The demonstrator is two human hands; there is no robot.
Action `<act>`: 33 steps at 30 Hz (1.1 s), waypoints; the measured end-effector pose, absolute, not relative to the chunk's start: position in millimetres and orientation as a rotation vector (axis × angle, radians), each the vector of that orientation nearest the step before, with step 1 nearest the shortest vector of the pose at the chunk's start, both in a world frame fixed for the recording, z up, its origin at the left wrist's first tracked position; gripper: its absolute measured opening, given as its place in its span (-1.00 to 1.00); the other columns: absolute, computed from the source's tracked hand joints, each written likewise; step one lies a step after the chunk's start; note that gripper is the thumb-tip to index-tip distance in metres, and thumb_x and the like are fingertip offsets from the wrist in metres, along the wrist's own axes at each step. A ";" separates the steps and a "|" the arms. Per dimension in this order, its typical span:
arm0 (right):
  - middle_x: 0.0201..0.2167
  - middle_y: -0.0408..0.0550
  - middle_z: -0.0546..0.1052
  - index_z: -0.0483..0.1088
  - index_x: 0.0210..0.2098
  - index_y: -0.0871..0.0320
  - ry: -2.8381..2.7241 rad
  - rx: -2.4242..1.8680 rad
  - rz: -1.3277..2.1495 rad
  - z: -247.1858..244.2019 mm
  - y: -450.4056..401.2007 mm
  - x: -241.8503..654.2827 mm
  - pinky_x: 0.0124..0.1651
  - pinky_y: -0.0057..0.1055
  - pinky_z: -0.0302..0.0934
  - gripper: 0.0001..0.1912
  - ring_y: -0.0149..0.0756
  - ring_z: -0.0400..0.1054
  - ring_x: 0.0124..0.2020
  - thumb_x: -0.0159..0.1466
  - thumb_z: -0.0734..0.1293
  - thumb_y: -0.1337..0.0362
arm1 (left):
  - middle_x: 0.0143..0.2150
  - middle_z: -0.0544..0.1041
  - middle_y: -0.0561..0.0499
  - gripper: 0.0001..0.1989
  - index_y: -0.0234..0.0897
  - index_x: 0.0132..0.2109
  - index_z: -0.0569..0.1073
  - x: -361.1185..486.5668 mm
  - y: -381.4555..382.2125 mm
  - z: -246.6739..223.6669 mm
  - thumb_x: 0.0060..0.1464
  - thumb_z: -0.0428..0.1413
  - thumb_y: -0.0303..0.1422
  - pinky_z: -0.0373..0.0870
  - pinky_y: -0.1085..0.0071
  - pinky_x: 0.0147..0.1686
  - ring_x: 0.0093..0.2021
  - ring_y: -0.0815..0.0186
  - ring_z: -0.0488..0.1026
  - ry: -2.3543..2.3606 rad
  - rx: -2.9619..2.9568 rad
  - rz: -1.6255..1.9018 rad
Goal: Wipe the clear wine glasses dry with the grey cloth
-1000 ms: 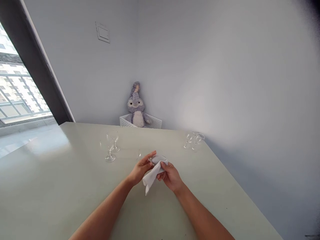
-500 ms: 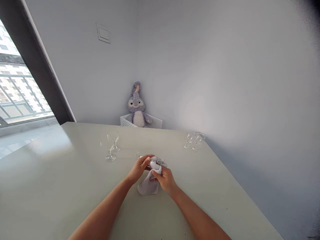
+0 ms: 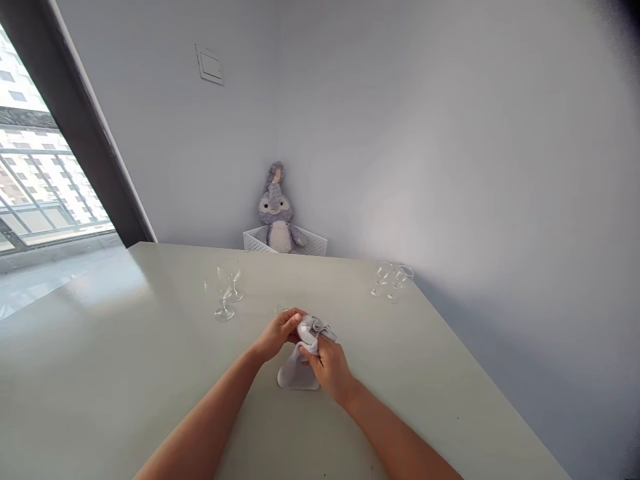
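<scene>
My left hand (image 3: 280,331) is closed around a clear stemmed glass (image 3: 305,329), which lies tilted on its side with its bowl to the right. The glass's foot shows just beyond my left fingers; its stem is hidden by them. My right hand (image 3: 327,363) is closed on a light grey cloth (image 3: 299,373), bunched around the bowl's rim. Part of the cloth hangs down toward the table between my wrists. Whether my right fingertips are inside the bowl I cannot tell.
Two stemmed glasses (image 3: 225,312) stand upright at the left on the pale table (image 3: 125,373). Two more glasses (image 3: 393,280) stand near the right back edge. Behind the table, a plush rabbit (image 3: 279,233) sits in a white perforated basket (image 3: 316,245) by the wall.
My right hand and the cloth have shifted slightly on the glass, and more of the bowl now shows. The whole view has moved a little.
</scene>
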State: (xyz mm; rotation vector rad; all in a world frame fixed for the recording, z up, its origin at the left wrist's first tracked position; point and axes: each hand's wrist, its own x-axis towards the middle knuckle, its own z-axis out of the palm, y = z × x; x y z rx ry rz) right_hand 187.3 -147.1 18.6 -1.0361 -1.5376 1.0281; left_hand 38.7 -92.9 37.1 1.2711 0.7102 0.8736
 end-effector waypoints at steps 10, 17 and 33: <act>-0.56 -0.09 0.46 0.38 -0.43 0.17 -1.159 -1.229 1.179 23.8 -120.9 205.3 -0.58 -0.40 0.21 -0.68 -0.28 0.37 -0.62 0.05 0.32 0.01 | -0.21 0.47 -0.06 -0.72 -0.16 -0.08 0.39 29.0 -87.0 34.7 0.07 -0.03 -0.21 0.23 0.23 -0.14 -0.13 0.17 0.35 1.398 2.386 1.109; -0.62 -0.13 0.43 0.39 -0.42 0.21 -1.200 -1.034 1.603 35.2 -120.7 219.3 -0.56 -0.43 0.19 -0.67 -0.39 0.30 -0.67 0.08 0.30 0.03 | -0.47 0.46 0.00 -0.75 -0.16 -0.17 0.45 21.1 -81.3 33.0 0.11 -0.06 -0.22 0.21 0.33 -0.25 -0.35 0.29 0.34 1.236 2.746 0.857; -0.23 -0.07 0.48 0.45 -0.21 0.06 -1.540 -1.351 0.591 38.8 -97.4 276.2 -0.13 -0.25 0.17 -0.72 -0.18 0.32 -0.18 0.08 0.26 0.24 | -0.43 0.48 0.10 -0.69 -0.09 -0.18 0.46 13.1 -76.6 29.4 0.02 -0.06 -0.12 0.19 0.48 -0.43 -0.44 0.34 0.36 1.564 2.075 0.759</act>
